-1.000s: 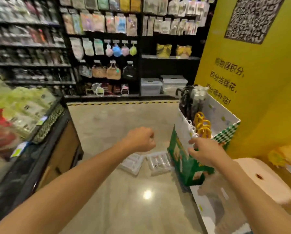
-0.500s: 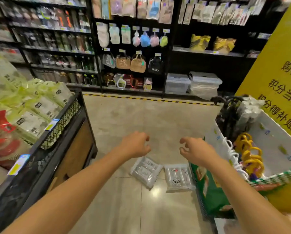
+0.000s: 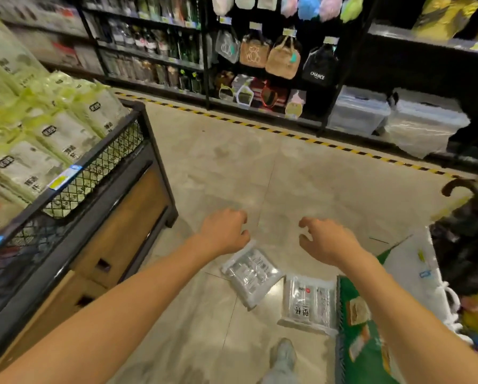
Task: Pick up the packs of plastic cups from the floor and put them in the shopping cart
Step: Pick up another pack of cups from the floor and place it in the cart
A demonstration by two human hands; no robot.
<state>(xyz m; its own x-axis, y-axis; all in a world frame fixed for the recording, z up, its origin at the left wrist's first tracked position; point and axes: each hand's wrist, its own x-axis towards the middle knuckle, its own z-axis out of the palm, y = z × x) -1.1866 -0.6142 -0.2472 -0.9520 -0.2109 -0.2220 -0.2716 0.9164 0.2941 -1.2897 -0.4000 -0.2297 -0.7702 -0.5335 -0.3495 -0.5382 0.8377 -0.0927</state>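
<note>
While checking grip state, record left hand [image 3: 224, 231] as loosely curled, empty, hovering over upper corner of left pack of plastic cups [image 3: 251, 275]. Record right hand [image 3: 326, 239] as half open, clawed, also empty. Locate both packs flat on floor [image 3: 232, 167], side by side; right pack of plastic cups [image 3: 308, 303] against green carton [image 3: 354, 331].

Packs of plastic cups [image 3: 251, 275] on the floor [image 3: 232, 167]: two. Clear storage bins [image 3: 356, 112]: two. Hanging bags [image 3: 283, 58]: four. Shoe [image 3: 283, 353]: one.

Single head view, wide, tilted down at near floor [image 3: 260, 167].
</note>
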